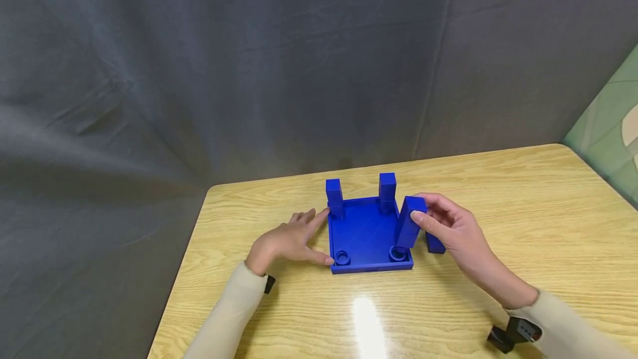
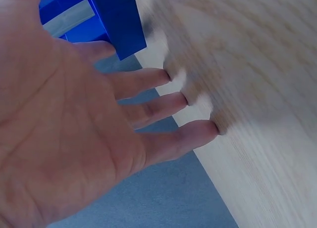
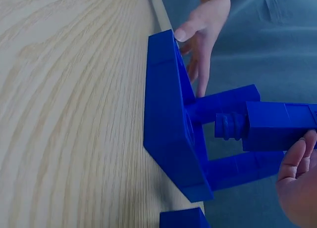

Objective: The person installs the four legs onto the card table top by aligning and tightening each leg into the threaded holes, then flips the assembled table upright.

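Observation:
A square blue tray-like panel with a raised rim (image 1: 356,237) lies on the table. Blue legs rise from its two far corners, the far-left leg (image 1: 334,195) and the far-right leg (image 1: 387,188). Round sockets mark the near corners, among them the near-left socket (image 1: 342,258). My right hand (image 1: 456,234) pinches a third blue leg (image 1: 410,223) between thumb and fingers, tilted over the near-right socket (image 1: 397,254). In the right wrist view its threaded end (image 3: 230,126) points toward the panel, apart from it. My left hand (image 1: 289,241) spreads along the panel's left side, thumb at the near corner.
Another blue block (image 1: 435,243) lies on the wooden table (image 1: 523,226) right of the panel, partly behind my right hand. A grey cloth (image 1: 319,71) hangs behind the table's far edge. Each wrist carries a black device, such as the one (image 1: 523,329) at my right sleeve.

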### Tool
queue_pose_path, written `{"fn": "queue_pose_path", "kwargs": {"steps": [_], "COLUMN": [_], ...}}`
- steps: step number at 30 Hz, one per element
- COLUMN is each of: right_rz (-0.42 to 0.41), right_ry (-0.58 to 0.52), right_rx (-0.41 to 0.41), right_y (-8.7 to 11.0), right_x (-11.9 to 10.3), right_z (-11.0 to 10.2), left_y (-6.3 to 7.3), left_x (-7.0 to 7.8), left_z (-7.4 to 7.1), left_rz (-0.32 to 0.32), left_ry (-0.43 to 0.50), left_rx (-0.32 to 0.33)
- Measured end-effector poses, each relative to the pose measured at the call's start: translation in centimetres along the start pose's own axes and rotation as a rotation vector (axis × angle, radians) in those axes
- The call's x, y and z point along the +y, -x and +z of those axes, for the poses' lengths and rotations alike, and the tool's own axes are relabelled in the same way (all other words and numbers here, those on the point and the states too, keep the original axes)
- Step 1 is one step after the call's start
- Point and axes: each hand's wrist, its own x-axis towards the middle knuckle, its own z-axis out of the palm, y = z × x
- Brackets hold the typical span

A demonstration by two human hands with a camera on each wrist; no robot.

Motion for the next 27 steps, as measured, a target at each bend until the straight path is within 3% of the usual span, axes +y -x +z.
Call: {"fn": "queue_pose_path", "kwargs": {"steps": [10, 22, 27], "right_rz": [-0.035, -0.052, -0.105], "right_ry": [0.033, 0.001, -0.045], "right_rx": [-0.058, -0.169, -0.186], "right_y": [-0.7, -1.2, -1.4], "right_x": [0.1, 0.8, 1.1], "right_z": [3.1, 6.3, 7.8], "left_y": [0.2, 0.3, 0.1], "left_x": [0.3, 0.5, 0.4], "left_z": [0.0, -0.1, 0.0], "left_rz": [-0.003, -0.025, -0.024], "left_ry": [-0.005, -0.006, -0.018], "left_rx": [-0.004, -0.004, -0.005]}}
